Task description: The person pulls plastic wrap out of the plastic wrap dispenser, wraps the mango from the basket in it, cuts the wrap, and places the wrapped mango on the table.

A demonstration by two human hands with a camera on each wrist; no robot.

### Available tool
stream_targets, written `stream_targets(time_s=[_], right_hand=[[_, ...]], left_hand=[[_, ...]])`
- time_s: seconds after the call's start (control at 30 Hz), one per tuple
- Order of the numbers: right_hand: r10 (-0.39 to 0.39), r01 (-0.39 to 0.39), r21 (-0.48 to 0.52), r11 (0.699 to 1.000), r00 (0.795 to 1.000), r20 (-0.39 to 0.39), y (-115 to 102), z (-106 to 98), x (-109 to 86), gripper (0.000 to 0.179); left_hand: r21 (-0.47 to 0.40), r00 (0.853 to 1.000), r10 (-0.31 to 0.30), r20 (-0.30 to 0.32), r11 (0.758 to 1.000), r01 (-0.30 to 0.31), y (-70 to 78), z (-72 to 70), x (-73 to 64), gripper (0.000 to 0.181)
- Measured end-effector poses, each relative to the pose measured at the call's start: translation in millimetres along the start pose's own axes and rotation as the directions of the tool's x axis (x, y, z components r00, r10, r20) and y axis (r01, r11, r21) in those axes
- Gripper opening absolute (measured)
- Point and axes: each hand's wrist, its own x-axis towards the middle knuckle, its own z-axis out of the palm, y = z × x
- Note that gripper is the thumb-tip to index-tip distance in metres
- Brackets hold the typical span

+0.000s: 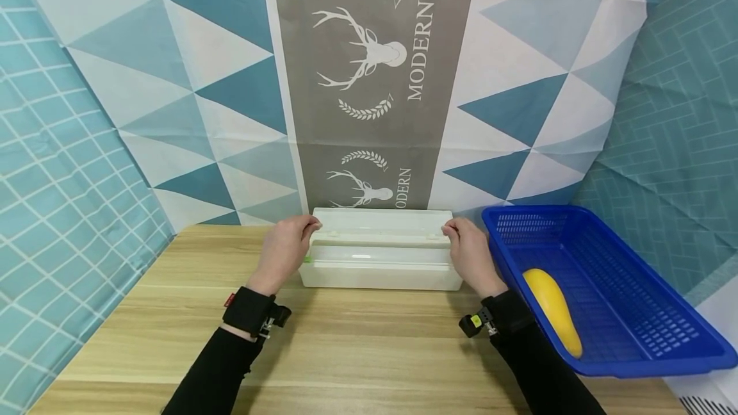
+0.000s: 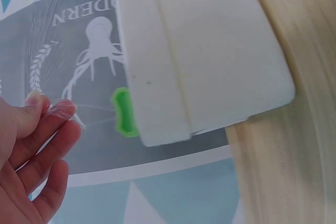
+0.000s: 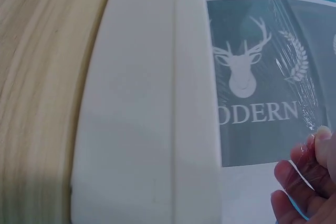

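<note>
A white cling film dispenser box (image 1: 380, 276) lies lengthwise on the table by the back wall, with its lid (image 1: 380, 218) raised. My left hand (image 1: 284, 252), at the box's left end, pinches one corner of a thin clear sheet of cling film (image 2: 62, 109) between thumb and fingers. At the right end my right hand (image 1: 471, 255) pinches the opposite corner of the film (image 3: 307, 103). The sheet is stretched between the hands, and the wall print shows through it. A green slider (image 2: 125, 113) sticks out at the box's left end.
A blue plastic basket (image 1: 634, 367) stands to the right, close beside my right forearm, with a yellow elongated fruit or vegetable (image 1: 552, 309) inside. The wooden table (image 1: 369, 344) meets a patterned wall covering (image 1: 369, 127) behind the box.
</note>
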Motion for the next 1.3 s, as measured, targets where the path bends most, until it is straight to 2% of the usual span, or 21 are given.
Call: stream_targets(time_s=[0.27,0.43,0.6,1.0,1.3], right_hand=[[0.033,-0.036,0.099,0.994,0.999,0.028,-8.8,-8.7,0.9,0.024],[0.058,-0.063,0.164,0.984,0.998,0.033,-13.4,-14.3,1.3,0.018],[0.04,-0.042,0.203,0.978,0.999,0.014,-17.9,-20.4,0.7,0.019],[0.045,-0.041,0.277,0.96,0.999,-0.006,-28.5,-35.0,5.0,0.023],[0.019,-0.007,0.289,0.957,0.999,-0.04,-33.3,-46.3,7.0,0.022]], left_hand=[[-0.057,0.999,-0.013,-0.044,0.998,0.011,4.5,-8.7,0.3,0.018],[-0.102,0.998,-0.057,-0.041,0.993,0.052,7.8,-12.5,0.5,0.02],[-0.147,0.996,-0.085,-0.031,0.986,0.08,10.8,-17.2,1.7,0.02],[-0.221,0.996,-0.06,-0.068,0.974,0.044,19.2,-32.2,7.5,0.023],[-0.177,0.99,-0.012,-0.143,0.984,-0.013,26.5,-45.9,11.6,0.021]])
